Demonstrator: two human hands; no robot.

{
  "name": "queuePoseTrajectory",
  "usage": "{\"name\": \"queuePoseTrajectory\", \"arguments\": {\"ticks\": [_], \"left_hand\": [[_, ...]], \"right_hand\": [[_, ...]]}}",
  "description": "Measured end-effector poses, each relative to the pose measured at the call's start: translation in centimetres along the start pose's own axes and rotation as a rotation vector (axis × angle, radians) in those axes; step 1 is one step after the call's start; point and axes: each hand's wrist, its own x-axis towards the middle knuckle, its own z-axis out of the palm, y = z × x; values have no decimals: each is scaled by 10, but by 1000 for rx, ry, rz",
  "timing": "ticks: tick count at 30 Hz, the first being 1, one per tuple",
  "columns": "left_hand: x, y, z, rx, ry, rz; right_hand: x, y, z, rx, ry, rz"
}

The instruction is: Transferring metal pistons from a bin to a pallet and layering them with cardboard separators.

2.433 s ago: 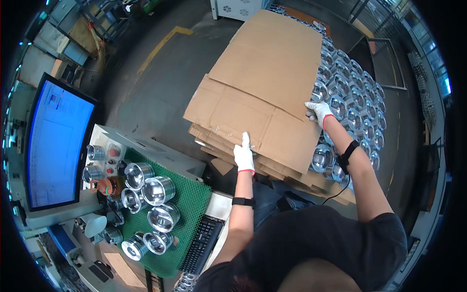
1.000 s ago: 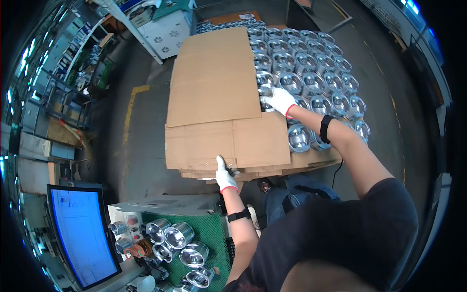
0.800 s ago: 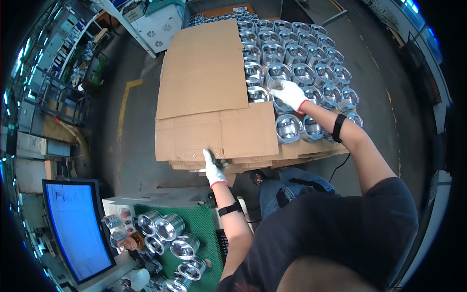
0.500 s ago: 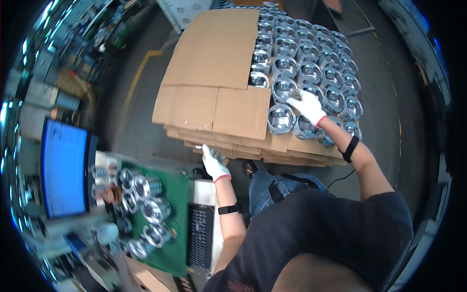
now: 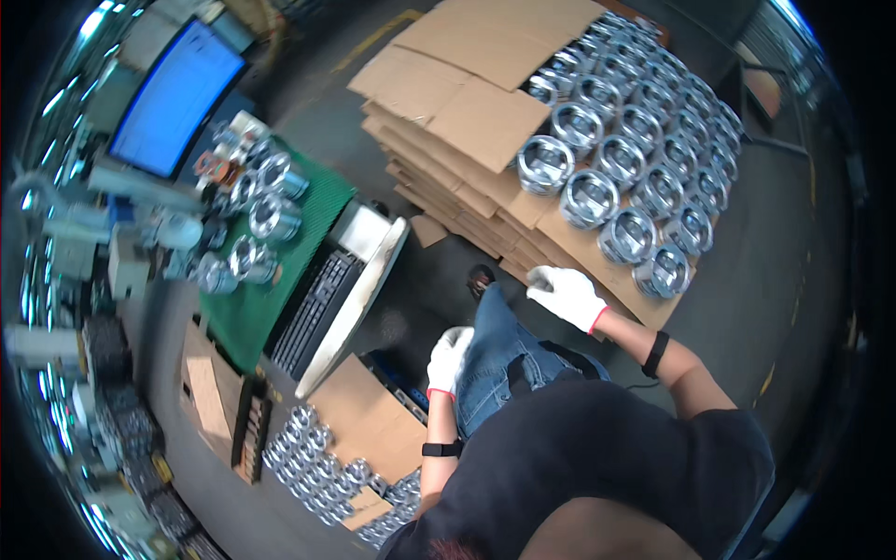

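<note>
Both my hands wear white gloves with red cuffs. My right hand (image 5: 567, 299) hangs in the air beside the near edge of the cardboard stack, fingers loosely bent and apart, with nothing seen in it. Just beyond it, rows of shiny metal pistons (image 5: 627, 235) stand on a cardboard sheet (image 5: 569, 245). Close beside the thigh of my jeans (image 5: 495, 359) is my left hand (image 5: 449, 360). Its fingers are loosely curled, and no held thing shows.
On the left, a green mat (image 5: 308, 201) carries several pistons (image 5: 273, 217), beside a black keyboard (image 5: 317, 308) and a lit monitor (image 5: 177, 101). More pistons (image 5: 313, 467) stand by cardboard (image 5: 359, 411) at lower left. Flat cardboard (image 5: 467, 103) covers part of the stack.
My right hand has come away from the pistons toward my body. My left hand has drawn back to my thigh. The view has turned left, bringing the lower-left pistons into sight.
</note>
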Motion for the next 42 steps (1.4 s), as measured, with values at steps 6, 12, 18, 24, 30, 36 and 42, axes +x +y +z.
{"name": "queuePoseTrajectory", "arguments": {"ticks": [6, 12, 18, 24, 30, 36, 42], "left_hand": [[-73, 2, -3, 392, 100, -24], [-112, 17, -13, 520, 27, 96], [-134, -29, -55, 561, 109, 126], [-161, -89, -139, 397, 301, 6], [-186, -145, -252, 322, 515, -107], [-194, -176, -342, 98, 752, -151], [-181, -209, -385, -101, 778, -155]], "right_hand": [[-4, 26, 32, 135, 27, -57], [6, 49, 82, 375, -102, -29], [17, 26, 129, 421, -304, 98], [45, -62, 217, 227, -576, 89], [76, -235, 320, -61, -728, -259], [104, -334, 379, -177, -722, -598], [154, -392, 357, -382, -662, -564]]}}
